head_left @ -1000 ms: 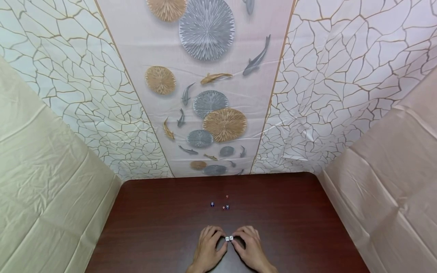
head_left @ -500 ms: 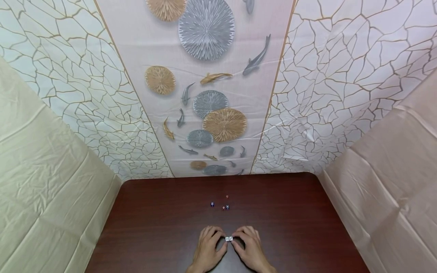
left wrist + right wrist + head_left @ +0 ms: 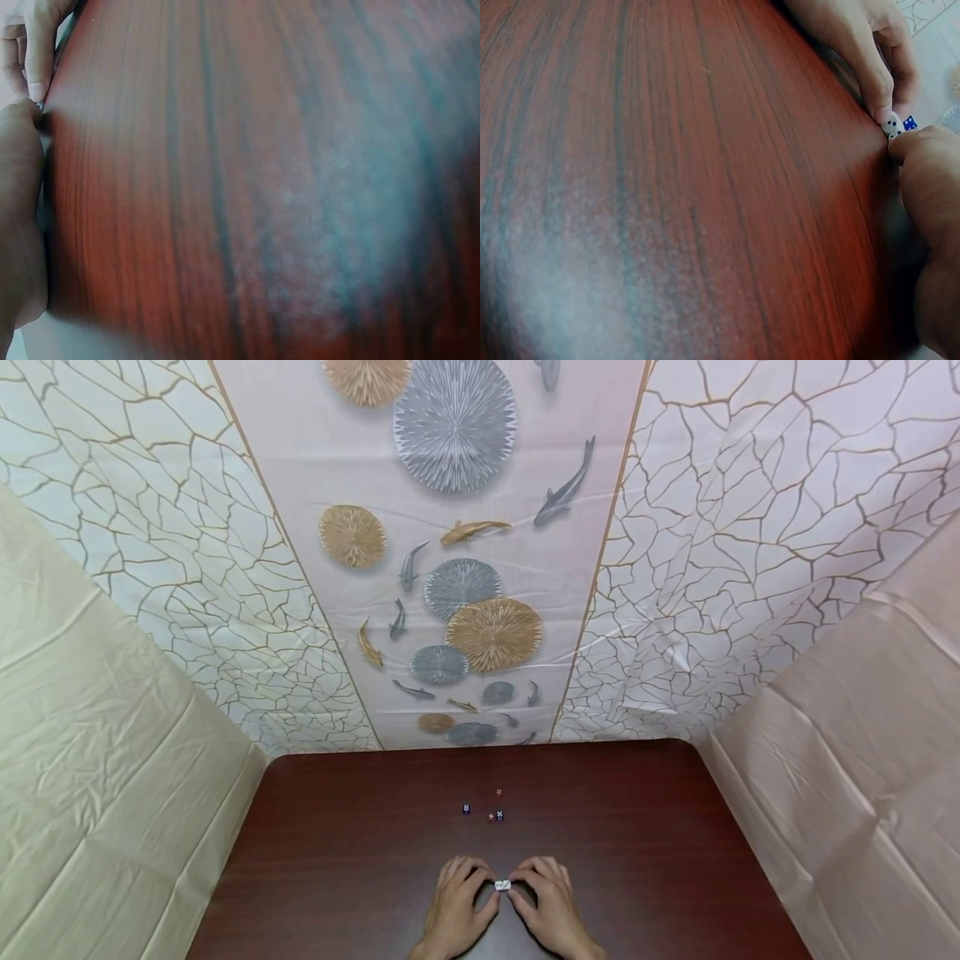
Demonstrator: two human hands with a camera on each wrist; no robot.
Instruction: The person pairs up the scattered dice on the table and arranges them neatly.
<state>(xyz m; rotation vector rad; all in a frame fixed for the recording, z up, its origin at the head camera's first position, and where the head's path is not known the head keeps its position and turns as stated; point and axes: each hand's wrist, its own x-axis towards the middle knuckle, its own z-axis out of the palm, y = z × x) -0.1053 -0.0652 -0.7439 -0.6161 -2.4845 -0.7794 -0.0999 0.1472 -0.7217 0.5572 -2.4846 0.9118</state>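
Two white dice [image 3: 502,885] sit side by side on the dark red table between my hands in the head view. My left hand [image 3: 459,900] pinches the left die between thumb and index finger. From the other side, my right hand [image 3: 549,900] pinches the right die the same way. In the right wrist view a white die [image 3: 892,124] with dark pips shows between the fingertips of both hands. Only the hands show in the left wrist view, with the left hand [image 3: 19,172] at the edge; the dice are mostly hidden there.
Beyond my hands lie two blue dice, one to the left [image 3: 467,809] and one to the right [image 3: 500,816]. A small red die [image 3: 491,817] is beside the right blue one, and another red die [image 3: 498,792] lies farther back. Patterned cloth [image 3: 465,585] hangs behind the table.
The right white die has moved slightly left against the left one, closing the small gap between them. Both hands otherwise stay nearly in place.
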